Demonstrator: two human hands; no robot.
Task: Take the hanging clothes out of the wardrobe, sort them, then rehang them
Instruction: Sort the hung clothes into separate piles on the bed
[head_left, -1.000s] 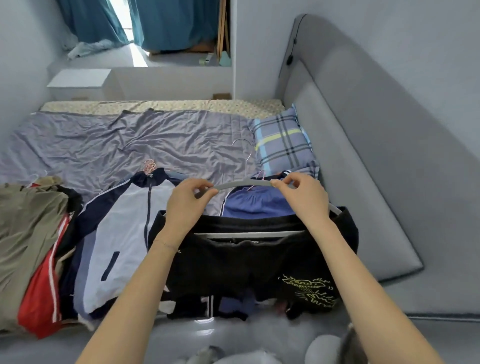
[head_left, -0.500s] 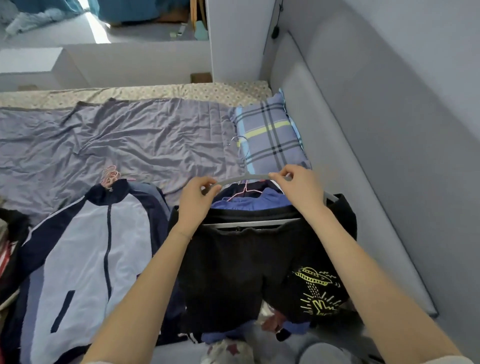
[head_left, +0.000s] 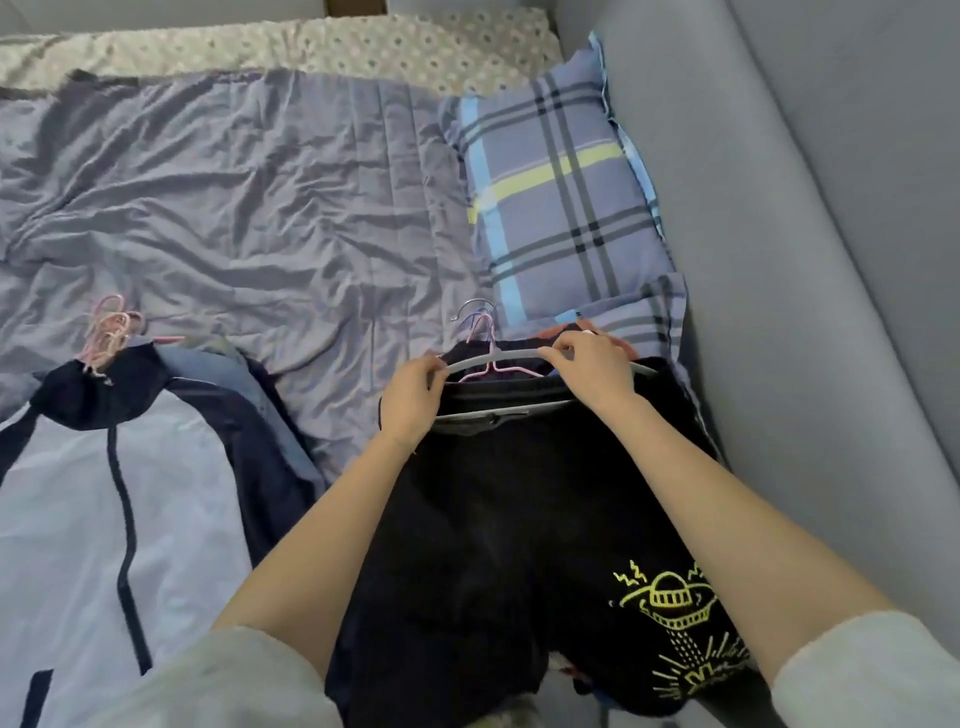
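Hands both on grey hanger (head_left: 501, 355). Left hand (head_left: 410, 397) grips its left end, fingers curled round the arm; right hand (head_left: 592, 371) pinches the upper arm right of centre. Black shorts (head_left: 488, 530), yellow saucer print on one leg, hang folded over the hanger's lower bar and lie on the bed, just below the plaid pillow (head_left: 561, 197). Pink and blue wire hooks (head_left: 475, 319) show behind the grey hanger, on garments under the shorts. Light-blue and navy jacket (head_left: 104, 467) lies flat to the left on the purple-grey quilt (head_left: 234, 208), pink hangers (head_left: 109, 325) at its collar. Grey padded headboard (head_left: 779, 260) at right.
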